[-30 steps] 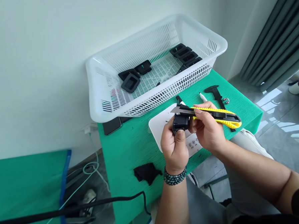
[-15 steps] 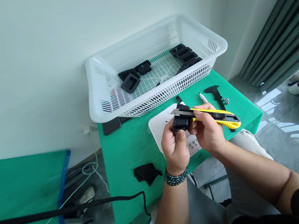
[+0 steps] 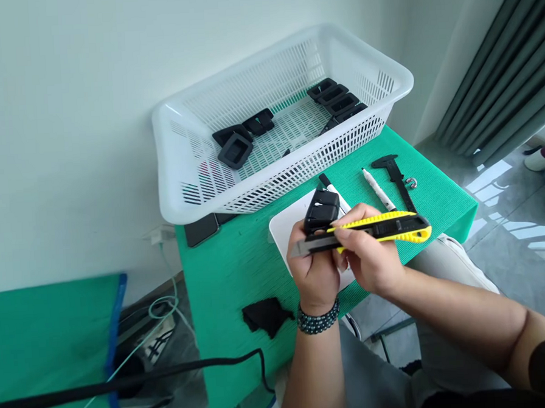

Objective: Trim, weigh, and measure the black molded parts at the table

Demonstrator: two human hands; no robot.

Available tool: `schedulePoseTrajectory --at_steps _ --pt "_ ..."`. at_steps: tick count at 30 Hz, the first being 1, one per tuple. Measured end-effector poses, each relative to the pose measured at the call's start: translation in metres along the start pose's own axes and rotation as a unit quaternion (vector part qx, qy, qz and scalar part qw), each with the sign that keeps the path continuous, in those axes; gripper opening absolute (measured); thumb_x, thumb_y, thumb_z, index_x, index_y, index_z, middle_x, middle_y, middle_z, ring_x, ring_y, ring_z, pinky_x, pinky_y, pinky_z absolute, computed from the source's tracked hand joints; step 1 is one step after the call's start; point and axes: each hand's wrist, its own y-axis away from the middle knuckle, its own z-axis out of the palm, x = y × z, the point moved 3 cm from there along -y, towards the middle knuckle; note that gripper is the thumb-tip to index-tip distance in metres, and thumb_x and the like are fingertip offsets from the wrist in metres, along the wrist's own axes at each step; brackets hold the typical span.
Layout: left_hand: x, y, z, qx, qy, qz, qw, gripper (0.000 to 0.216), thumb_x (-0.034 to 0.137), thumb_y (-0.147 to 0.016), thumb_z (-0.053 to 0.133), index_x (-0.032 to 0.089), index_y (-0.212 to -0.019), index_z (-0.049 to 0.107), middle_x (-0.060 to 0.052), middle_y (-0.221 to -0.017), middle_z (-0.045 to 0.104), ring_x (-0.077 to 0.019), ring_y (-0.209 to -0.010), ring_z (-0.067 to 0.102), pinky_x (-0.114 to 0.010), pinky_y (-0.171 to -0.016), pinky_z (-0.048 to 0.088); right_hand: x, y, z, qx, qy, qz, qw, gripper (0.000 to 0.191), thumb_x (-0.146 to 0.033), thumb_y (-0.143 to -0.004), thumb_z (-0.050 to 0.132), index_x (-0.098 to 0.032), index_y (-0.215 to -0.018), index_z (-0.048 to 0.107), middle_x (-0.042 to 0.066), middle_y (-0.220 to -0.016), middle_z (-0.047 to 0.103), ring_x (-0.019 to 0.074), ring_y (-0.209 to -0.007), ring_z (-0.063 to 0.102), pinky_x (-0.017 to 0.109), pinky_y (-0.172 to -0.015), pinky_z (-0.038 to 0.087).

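Observation:
My left hand (image 3: pixel 315 275) is closed around a small black plastic part (image 3: pixel 321 209), held above a white flat device (image 3: pixel 288 226) on the green table. My right hand (image 3: pixel 370 257) grips a yellow utility knife (image 3: pixel 383 228) with its grey blade (image 3: pixel 309 246) out. The blade lies across the lower edge of the black part, pointing left over my left hand's fingers.
A white mesh basket (image 3: pixel 198 171) with several black parts stands at the back of the table. A white marker (image 3: pixel 378 189), a black caliper (image 3: pixel 396 176) and a black pen (image 3: pixel 329 184) lie to the right. A black scrap (image 3: pixel 265 316) sits near the front edge. A black cable (image 3: pixel 126 382) runs below.
The knife has dropped from the top of the black part to its lower edge, blade now reaching further left. My left hand has tilted the part upward.

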Motion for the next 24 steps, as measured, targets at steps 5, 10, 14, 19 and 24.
schedulePoseTrajectory --at_steps 5,10,14,19,24 --pt "0.000 0.001 0.002 -0.007 0.032 -0.026 0.999 0.029 0.046 -0.097 0.069 0.020 -0.085 0.065 0.008 -0.049 0.046 -0.0070 -0.040 0.042 -0.019 -0.046 0.041 0.001 0.004 0.004 -0.016 -0.021 0.014 1.000 0.016 -0.032 -0.081 0.076 -0.021 -0.082 0.064 -0.008 -0.049 0.061 0.0083 -0.034 0.050 0.018 -0.036 0.039" --pt "-0.005 -0.001 -0.006 -0.007 -0.039 0.050 0.998 0.036 0.054 -0.098 0.064 0.021 -0.110 0.070 -0.005 -0.096 0.072 -0.0171 -0.086 0.068 -0.029 -0.079 0.056 -0.013 -0.011 -0.001 0.044 -0.002 -0.031 0.999 0.020 -0.036 -0.080 0.075 -0.023 -0.086 0.061 -0.009 -0.049 0.059 0.0083 -0.037 0.052 0.018 -0.040 0.038" --pt "-0.004 -0.001 -0.006 -0.035 -0.073 0.092 0.992 0.034 0.049 -0.102 0.059 0.021 -0.118 0.069 -0.007 -0.107 0.073 -0.0197 -0.098 0.070 -0.032 -0.088 0.057 -0.015 -0.017 -0.007 0.074 0.010 -0.043 0.996 0.021 -0.037 -0.080 0.075 -0.023 -0.087 0.060 -0.008 -0.051 0.060 0.0085 -0.038 0.053 0.018 -0.039 0.038" --pt "0.001 -0.003 -0.002 -0.042 -0.082 0.101 0.991 0.037 0.052 -0.101 0.058 0.020 -0.116 0.069 -0.009 -0.108 0.074 -0.0212 -0.098 0.071 -0.034 -0.088 0.059 -0.014 -0.015 -0.006 0.085 0.018 -0.045 0.995 0.021 -0.036 -0.079 0.076 -0.023 -0.085 0.061 -0.009 -0.052 0.059 0.0077 -0.038 0.053 0.018 -0.039 0.038" --pt "0.000 -0.002 -0.003 -0.041 -0.079 0.085 0.992 0.038 0.053 -0.101 0.059 0.020 -0.117 0.070 -0.009 -0.107 0.074 -0.0218 -0.098 0.072 -0.035 -0.088 0.060 -0.016 -0.015 -0.005 0.083 0.032 -0.050 0.995 0.018 -0.034 -0.079 0.074 -0.024 -0.084 0.061 -0.008 -0.051 0.059 0.0085 -0.039 0.053 0.019 -0.040 0.040"
